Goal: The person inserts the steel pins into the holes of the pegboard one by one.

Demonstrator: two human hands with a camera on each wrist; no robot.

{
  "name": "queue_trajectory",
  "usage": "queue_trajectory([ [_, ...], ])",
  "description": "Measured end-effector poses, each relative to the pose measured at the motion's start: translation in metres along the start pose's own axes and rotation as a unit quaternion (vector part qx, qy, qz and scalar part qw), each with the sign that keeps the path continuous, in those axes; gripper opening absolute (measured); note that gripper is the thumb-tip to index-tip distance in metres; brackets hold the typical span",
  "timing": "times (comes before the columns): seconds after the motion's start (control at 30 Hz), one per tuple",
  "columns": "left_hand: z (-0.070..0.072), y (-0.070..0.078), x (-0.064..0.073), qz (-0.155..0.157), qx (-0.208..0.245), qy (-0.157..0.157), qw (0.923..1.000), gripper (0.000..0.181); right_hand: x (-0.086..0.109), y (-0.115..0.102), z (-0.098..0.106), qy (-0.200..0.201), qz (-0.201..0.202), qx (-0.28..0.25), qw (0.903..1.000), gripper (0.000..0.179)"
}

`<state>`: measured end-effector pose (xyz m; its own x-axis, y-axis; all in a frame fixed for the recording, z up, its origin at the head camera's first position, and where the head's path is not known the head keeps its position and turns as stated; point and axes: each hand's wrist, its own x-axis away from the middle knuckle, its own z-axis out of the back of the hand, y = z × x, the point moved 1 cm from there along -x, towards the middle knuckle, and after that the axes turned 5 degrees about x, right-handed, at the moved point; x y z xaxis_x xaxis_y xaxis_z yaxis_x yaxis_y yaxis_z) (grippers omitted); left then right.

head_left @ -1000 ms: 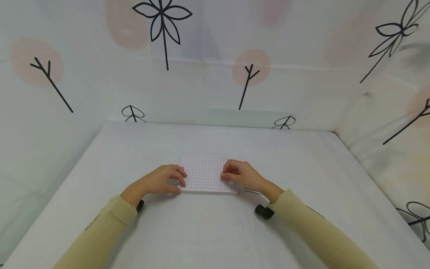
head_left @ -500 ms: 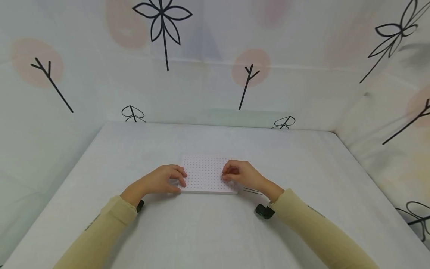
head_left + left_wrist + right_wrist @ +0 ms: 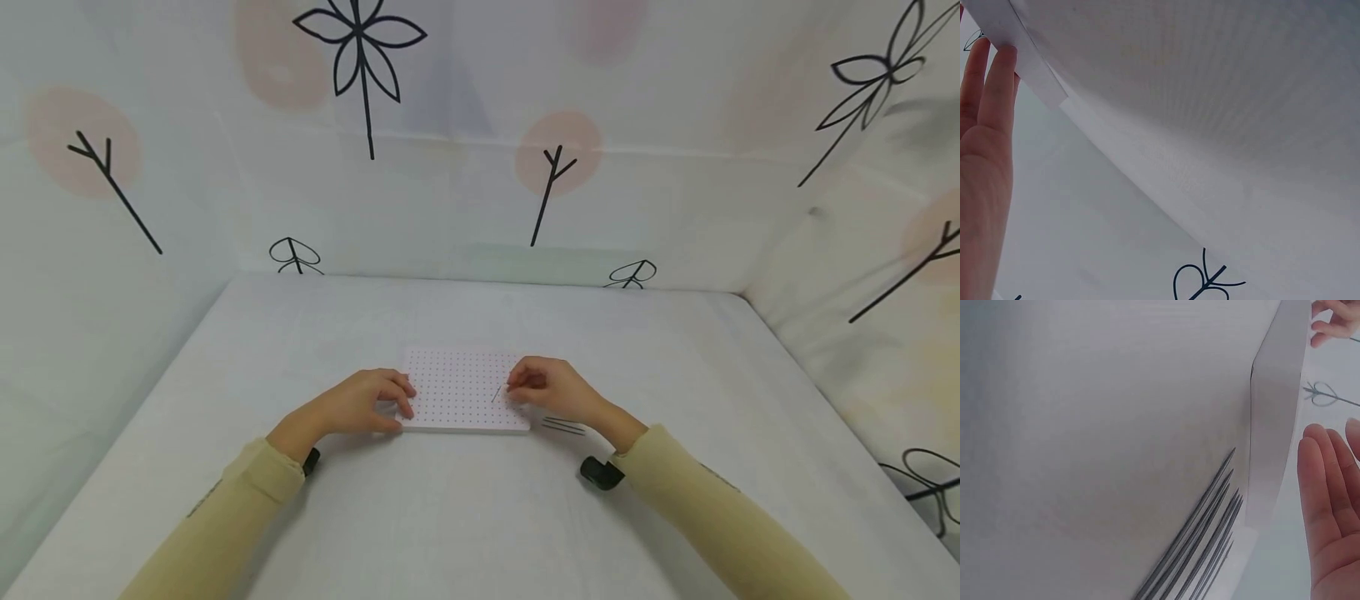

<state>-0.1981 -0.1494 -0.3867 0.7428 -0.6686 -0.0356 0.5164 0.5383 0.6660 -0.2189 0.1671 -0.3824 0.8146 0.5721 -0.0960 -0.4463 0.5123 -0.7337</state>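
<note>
A white pegboard (image 3: 452,385) with a grid of small holes lies flat mid-table. My left hand (image 3: 356,402) rests at its left edge, fingertips on its top and thumb by the near corner. A thin needle-like rod (image 3: 496,394) shows on the right part of the board, slanting; whether its end sits in a hole is too small to tell. Just right of its upper end is my right hand (image 3: 558,392), fingers bent and apparently apart from the rod. In the right wrist view, several dark pointed rods (image 3: 1186,523) lie side by side near the board's edge.
White cloth covers the table (image 3: 465,517). Behind it and at both sides rise cloth walls (image 3: 450,200) with printed plants. A dark wrist camera (image 3: 602,473) sits under the right wrist, close above the table.
My right hand has drawn back a little to the right, and the slanting rod on the board now shows beside its fingertips. My left hand stays at the board's edge.
</note>
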Motion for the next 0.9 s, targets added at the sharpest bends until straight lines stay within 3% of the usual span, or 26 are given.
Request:
queue_trajectory([
  [0.9,-0.002,0.001,0.000,0.010,0.008,-0.004,0.9999,0.015,0.025,0.019,0.021,0.030,-0.028,0.034,0.9986,0.013],
])
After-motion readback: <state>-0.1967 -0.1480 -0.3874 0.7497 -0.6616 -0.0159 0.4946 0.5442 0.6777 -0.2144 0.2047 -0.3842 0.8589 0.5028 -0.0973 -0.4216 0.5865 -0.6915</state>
